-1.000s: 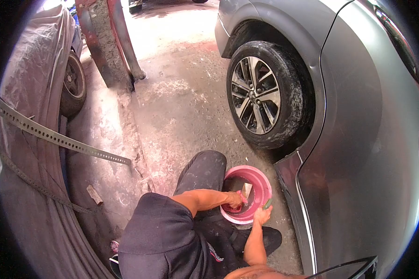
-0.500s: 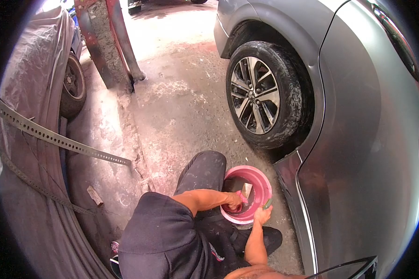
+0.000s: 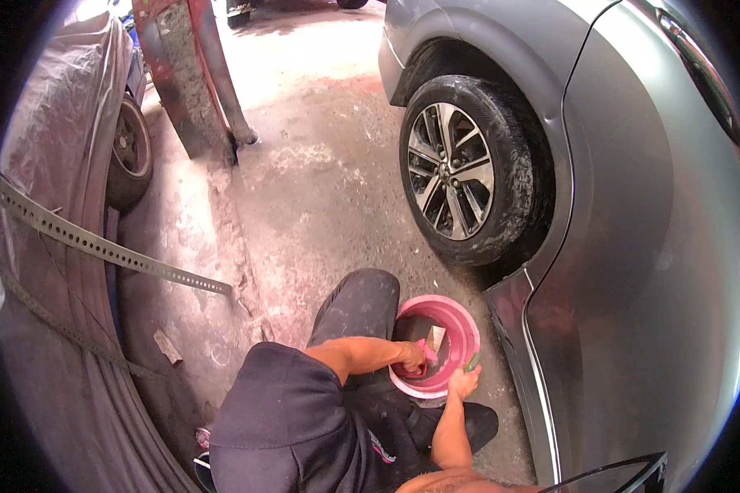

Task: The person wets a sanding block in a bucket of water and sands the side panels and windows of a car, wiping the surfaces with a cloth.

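Observation:
A pink tub (image 3: pixel 467 324) sits on the floor in front of my bent leg. My left hand (image 3: pixel 409 357) reaches down inside it, its fingers closed on a pink cloth (image 3: pixel 428 352). Beside that cloth, a pale flat piece (image 3: pixel 437 337) rests within the tub. My right hand (image 3: pixel 464 383) is at the tub's near right rim, gripping a small green block (image 3: pixel 473 361) held against the edge.
A grey car with its wheel (image 3: pixel 450 171) and lower sill stands close on the right. Perforated metal strips (image 3: pixel 107 245) jut in from the left, by a covered vehicle (image 3: pixel 53 164). A post (image 3: pixel 185 82) rises farther back; a small wood piece (image 3: pixel 168 347) lies on the floor.
Both hands stay almost where they were, with the cloth and the green block still held. The whole view has shifted very slightly.

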Demonstrator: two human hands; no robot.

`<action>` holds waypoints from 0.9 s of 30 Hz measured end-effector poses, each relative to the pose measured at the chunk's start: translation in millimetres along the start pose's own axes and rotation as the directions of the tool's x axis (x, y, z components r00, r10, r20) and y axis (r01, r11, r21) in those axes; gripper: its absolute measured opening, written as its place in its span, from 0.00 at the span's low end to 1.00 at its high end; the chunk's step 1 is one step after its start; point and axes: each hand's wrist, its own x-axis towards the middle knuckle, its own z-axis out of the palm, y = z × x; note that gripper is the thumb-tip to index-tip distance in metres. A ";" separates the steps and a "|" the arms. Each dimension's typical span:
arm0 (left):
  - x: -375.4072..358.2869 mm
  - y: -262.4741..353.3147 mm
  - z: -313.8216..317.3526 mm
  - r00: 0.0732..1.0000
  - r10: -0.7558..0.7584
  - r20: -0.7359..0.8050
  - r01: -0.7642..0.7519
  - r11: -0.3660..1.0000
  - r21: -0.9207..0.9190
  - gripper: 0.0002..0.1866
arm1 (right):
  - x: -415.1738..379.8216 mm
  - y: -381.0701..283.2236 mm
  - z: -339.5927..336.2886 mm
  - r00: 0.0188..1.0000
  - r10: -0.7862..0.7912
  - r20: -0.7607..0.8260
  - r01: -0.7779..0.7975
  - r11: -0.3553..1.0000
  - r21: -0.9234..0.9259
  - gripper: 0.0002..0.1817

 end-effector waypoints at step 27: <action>5.7 -16.4 18.9 0.980 0.082 -0.181 -0.109 0.984 -0.142 0.29 | -0.3 1.7 -0.4 1.000 -0.018 0.003 0.018 1.000 0.011 0.29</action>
